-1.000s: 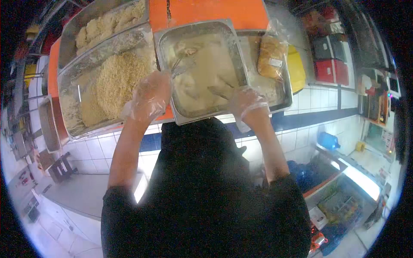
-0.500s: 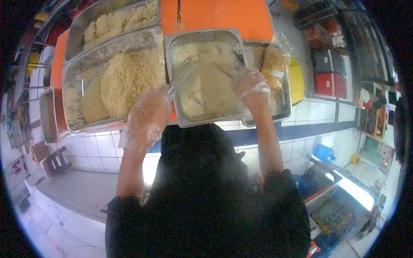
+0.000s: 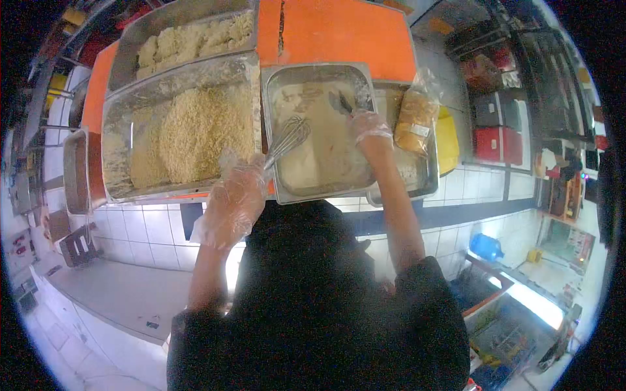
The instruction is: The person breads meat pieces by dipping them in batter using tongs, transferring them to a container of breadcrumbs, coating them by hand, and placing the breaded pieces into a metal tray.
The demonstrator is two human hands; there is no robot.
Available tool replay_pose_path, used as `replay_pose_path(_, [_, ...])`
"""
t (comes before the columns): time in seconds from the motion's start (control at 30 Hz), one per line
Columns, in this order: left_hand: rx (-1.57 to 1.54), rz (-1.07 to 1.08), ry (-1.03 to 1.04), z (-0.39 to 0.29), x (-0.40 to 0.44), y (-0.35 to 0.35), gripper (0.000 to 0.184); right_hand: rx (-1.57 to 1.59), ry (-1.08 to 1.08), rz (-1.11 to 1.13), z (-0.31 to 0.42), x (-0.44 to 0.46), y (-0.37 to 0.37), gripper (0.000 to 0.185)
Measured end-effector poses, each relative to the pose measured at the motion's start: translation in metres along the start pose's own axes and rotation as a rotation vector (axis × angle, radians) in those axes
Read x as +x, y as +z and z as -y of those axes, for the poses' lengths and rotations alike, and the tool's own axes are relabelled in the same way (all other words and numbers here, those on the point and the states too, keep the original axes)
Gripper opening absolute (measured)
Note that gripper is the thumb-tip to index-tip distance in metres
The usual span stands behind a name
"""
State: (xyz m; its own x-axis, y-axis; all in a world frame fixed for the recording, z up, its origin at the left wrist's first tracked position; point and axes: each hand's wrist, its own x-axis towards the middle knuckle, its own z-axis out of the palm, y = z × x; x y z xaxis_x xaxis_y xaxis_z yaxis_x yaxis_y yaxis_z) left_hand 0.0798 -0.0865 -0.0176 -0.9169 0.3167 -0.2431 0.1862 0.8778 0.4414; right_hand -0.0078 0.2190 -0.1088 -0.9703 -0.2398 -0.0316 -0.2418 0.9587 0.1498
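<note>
My left hand, in a clear plastic glove, is closed round the handle of a wire whisk. The whisk's wires sit over the left part of a metal pan of pale, cloudy liquid. My right hand, also gloved, is closed on a dark-headed utensil at the pan's right side; its handle is hidden in my fingers, and I cannot make out whether it is tongs or a spatula. To the left, a large metal tray holds a heap of coarse crumbs.
Behind the crumbs is another metal tray with pale clumps. An orange surface lies beyond the pan. At right, a plastic bag of orange-brown food rests on a metal tray, beside a yellow object.
The whisk has come back and up from the liquid with my left hand. My right hand has moved the dark utensil toward the pan's far right. The view has also shifted.
</note>
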Motion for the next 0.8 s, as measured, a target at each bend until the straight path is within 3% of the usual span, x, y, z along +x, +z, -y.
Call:
replay_pose_path(0.03, [-0.001, -0.020, 0.041, 0.000, -0.002, 0.000, 0.034, -0.002, -0.002, -0.002, -0.004, -0.004, 0.019, 0.018])
replay_pose_path(0.1, [0.017, 0.132, -0.119, -0.022, -0.001, -0.019, 0.030, 0.013, -0.140, -0.438, -0.013, -0.013, 0.050, 0.019])
replay_pose_path(0.13, [0.017, 0.130, -0.116, -0.022, -0.001, -0.019, 0.030, 0.010, -0.138, -0.439, -0.014, -0.013, 0.053, 0.019])
replay_pose_path(0.2, [0.039, 0.235, -0.107, -0.020, 0.000, -0.019, 0.028, 0.092, -0.057, -0.161, -0.013, -0.014, 0.056, 0.019])
replay_pose_path(0.23, [0.039, 0.233, -0.103, -0.017, 0.000, -0.015, 0.028, 0.089, -0.055, -0.164, -0.013, -0.014, 0.054, 0.019])
replay_pose_path(0.3, [-0.043, 0.094, -0.015, -0.011, -0.002, -0.002, 0.027, -0.063, -0.160, -0.006, -0.013, -0.014, 0.052, 0.018])
replay_pose_path(0.4, [-0.095, 0.018, -0.012, -0.021, -0.015, -0.011, 0.028, -0.035, -0.089, 0.180, -0.006, -0.010, 0.013, 0.021])
replay_pose_path(0.43, [-0.096, 0.009, -0.016, -0.024, -0.013, -0.012, 0.028, -0.039, -0.095, 0.174, -0.015, -0.014, 0.033, 0.021])
replay_pose_path(0.47, [-0.105, 0.050, -0.086, -0.027, -0.009, -0.012, 0.029, 0.095, -0.196, -0.058, -0.033, -0.024, 0.074, 0.023])
replay_pose_path(0.53, [-0.124, 0.086, -0.166, -0.027, -0.009, -0.011, 0.030, 0.226, -0.312, -0.287, -0.042, -0.031, 0.070, 0.025])
replay_pose_path(0.6, [-0.272, 0.062, -0.119, -0.020, -0.015, -0.005, 0.030, 0.260, -0.426, -0.157, -0.036, -0.044, -0.006, 0.027])
replay_pose_path(0.63, [-0.280, 0.052, -0.129, -0.004, -0.015, 0.020, 0.030, 0.256, -0.441, -0.156, -0.039, -0.048, 0.003, 0.027])
replay_pose_path(0.67, [-0.041, 0.019, -0.113, 0.019, -0.012, 0.063, 0.029, 0.598, -0.184, 0.028, -0.048, -0.053, 0.024, 0.032])
replay_pose_path(0.73, [0.192, -0.016, -0.106, 0.017, -0.014, 0.062, 0.029, 0.919, 0.079, 0.224, -0.053, -0.063, 0.020, 0.037])
replay_pose_path(0.8, [-0.205, 0.046, -0.087, -0.027, -0.018, -0.009, 0.029, 0.163, -0.270, -0.154, -0.052, -0.074, -0.025, 0.035])
